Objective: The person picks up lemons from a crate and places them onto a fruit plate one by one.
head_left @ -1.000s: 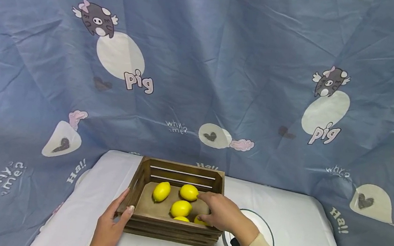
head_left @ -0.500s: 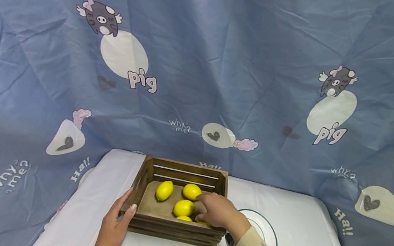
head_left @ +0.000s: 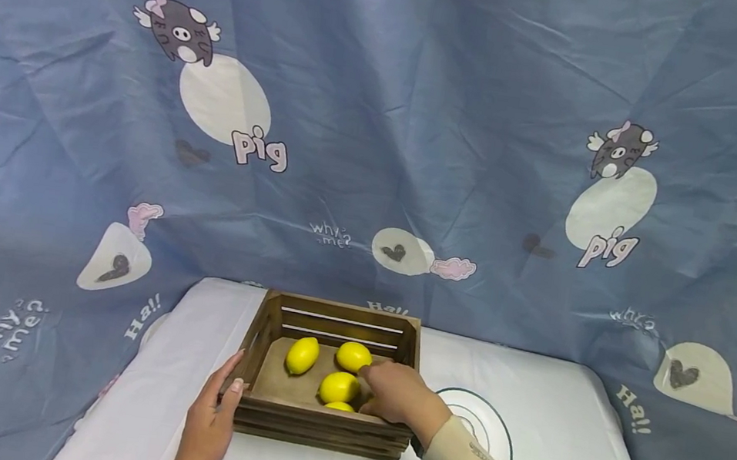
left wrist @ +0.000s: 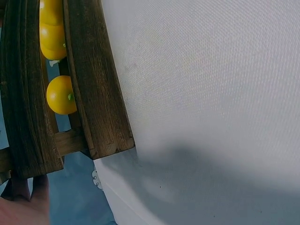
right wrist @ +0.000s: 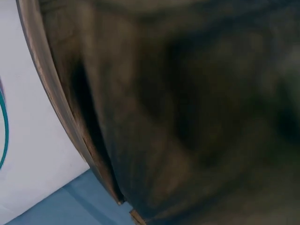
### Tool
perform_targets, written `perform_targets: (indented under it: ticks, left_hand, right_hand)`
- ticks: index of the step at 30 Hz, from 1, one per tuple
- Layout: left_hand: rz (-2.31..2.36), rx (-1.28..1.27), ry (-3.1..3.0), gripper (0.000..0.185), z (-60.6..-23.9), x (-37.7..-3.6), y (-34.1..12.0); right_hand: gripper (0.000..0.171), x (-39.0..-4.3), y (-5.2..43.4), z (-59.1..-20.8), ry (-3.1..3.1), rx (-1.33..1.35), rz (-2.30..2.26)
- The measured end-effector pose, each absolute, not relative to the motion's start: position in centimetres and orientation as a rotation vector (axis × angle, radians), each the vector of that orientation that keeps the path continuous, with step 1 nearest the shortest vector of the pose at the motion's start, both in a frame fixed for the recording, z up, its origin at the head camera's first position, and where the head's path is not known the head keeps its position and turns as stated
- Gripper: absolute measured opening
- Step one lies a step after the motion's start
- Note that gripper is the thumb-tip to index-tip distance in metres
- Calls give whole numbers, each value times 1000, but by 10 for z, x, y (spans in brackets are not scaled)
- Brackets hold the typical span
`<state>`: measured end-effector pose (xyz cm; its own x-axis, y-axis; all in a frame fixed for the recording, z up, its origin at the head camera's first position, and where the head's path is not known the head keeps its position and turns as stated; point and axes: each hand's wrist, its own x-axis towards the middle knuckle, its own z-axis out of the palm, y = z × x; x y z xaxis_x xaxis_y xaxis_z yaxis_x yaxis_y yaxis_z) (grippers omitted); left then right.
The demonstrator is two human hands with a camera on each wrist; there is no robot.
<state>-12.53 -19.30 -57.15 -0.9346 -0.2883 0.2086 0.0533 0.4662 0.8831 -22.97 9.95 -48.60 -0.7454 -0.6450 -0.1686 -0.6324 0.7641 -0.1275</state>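
A brown slatted wooden crate (head_left: 322, 426) stands on the white-covered table, with yellow lemons inside. One lemon (head_left: 302, 356) lies at the left, another (head_left: 354, 357) at the back, a third (head_left: 339, 388) in the middle; part of one more lemon (head_left: 339, 406) shows behind the front wall. My left hand (head_left: 208, 423) holds the crate's front left corner, thumb at the front rim, fingers along the side. My right hand (head_left: 404, 398) reaches over the right front into the crate, fingers bent downward. Whatever lies beneath it is hidden, and the right wrist view is dark and blurred inside the crate.
A round, pale dish with a green rim (head_left: 502, 422) stands right of the crate, partly behind the right forearm. White cloth (head_left: 564, 442) covers the table. A blue patterned curtain (head_left: 352, 142) hangs behind and at both sides.
My right hand has shifted slightly left and now covers the front right lemon, which showed beneath it a second ago. The left hand still holds the crate corner.
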Motion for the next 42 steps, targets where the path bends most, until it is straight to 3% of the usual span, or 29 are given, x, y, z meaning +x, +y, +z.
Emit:
perform_targets:
  ticks: [9,34,39,42]
  left_hand:
    - [-1464,217,-2378,47,-572,-126,-196]
    - [-1453,180,-2412,48,-568,-128,-199]
    - [-1452,192,-2416,48,-569,-126,-200]
    - [-1457,191,-2430,48,-570,-124,-199]
  right_hand:
    - [30,-233,92,-490,2725,-978,-18]
    - [28,-238,82,-496,2614,-905,214]
    - [13,-235,81,-497,2604,-862,138]
    - [16,-232,80,-501,2592,-822,147]
